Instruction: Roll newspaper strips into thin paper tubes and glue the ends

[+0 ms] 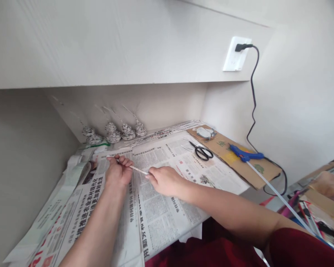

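Note:
Between my hands, a thin rolled paper stick (139, 170) slants down to the right above the newspaper. My left hand (118, 170) is closed around its upper left part, fingers curled. At the lower right end, my right hand (163, 179) pinches the stick with thumb and forefinger. Beneath both hands, newspaper sheets (161, 213) cover the table. Black-handled scissors (202, 152) lie on the paper to the right, apart from my hands.
Several gourd-shaped woven paper pieces (113, 133) stand at the back left, beside a bundle of paper sticks (167, 130). On cardboard (225, 146) at the right lie a blue glue gun (246, 152) and a wire coil (206, 132). A black cord (253, 100) hangs from the wall socket (236, 55).

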Motion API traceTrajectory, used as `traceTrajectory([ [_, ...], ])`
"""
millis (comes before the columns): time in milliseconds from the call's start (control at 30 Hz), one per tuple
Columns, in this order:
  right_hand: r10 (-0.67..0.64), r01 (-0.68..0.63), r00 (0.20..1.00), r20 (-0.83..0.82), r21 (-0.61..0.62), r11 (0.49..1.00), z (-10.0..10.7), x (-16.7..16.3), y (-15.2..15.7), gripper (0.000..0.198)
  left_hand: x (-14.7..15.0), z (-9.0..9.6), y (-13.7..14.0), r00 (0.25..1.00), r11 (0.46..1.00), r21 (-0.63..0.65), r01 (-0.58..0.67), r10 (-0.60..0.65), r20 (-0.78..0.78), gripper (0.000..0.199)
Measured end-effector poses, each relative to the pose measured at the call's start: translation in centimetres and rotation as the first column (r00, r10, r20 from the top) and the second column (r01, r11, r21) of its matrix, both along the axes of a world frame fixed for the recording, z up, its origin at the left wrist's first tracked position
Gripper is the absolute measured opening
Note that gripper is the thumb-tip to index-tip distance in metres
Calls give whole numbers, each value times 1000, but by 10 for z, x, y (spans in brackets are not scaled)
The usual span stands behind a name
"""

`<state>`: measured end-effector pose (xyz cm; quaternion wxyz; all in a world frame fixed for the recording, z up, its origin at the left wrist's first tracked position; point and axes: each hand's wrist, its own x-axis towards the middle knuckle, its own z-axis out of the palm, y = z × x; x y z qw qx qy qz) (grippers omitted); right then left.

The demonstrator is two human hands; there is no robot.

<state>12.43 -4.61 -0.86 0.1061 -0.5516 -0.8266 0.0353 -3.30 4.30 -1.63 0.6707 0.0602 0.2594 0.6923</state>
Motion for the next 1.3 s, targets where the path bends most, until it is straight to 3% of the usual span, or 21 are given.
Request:
traceTrajectory([
  [400, 19, -17, 997, -70, 40, 999, -10, -12, 16, 42, 2, -3, 0, 999, 1000, -11, -5, 5, -43, 41],
  [567, 55, -64, 991, -125, -67, 996, -7, 16, 30, 52, -1, -7, 3, 999, 1000, 2, 1, -1, -46, 40],
  [600, 15, -27, 992, -123, -93, 995, -4, 31, 37, 51, -2, -8, 4, 999, 1000, 4, 0, 0, -44, 40],
  [667, -176, 174, 984, -30, -56, 983, 4, 69, 53, 42, -4, -8, 5, 999, 1000, 8, 3, -3, -35, 40],
  [700, -313, 314, 949, 44, -7, 949, 8, 91, 62, 34, -5, -8, 5, 999, 1000, 9, 6, -6, -32, 39],
  [767, -456, 456, 884, 106, 21, 890, 13, 134, 79, 30, -5, -7, 4, 999, 1000, 11, 12, -12, -33, 39],
  [867, -580, 588, 793, 183, 14, 809, 14, 182, 96, 27, -4, -6, 3, 999, 1000, 17, 23, -22, -42, 39],
  [967, -616, 632, 755, 225, -2, 775, 11, 199, 103, 27, -4, -5, 3, 999, 999, 14, 32, -32, -39, 39],
  [1167, -531, 567, 807, 260, -86, 819, 19, 189, 101, 27, -7, -4, 5, 998, 999, 19, 35, -34, -50, 40],
  [1300, -454, 491, 855, 250, -113, 864, 16, 177, 97, 41, -7, -5, 4, 997, 998, 30, 46, -44, -61, 39],
])
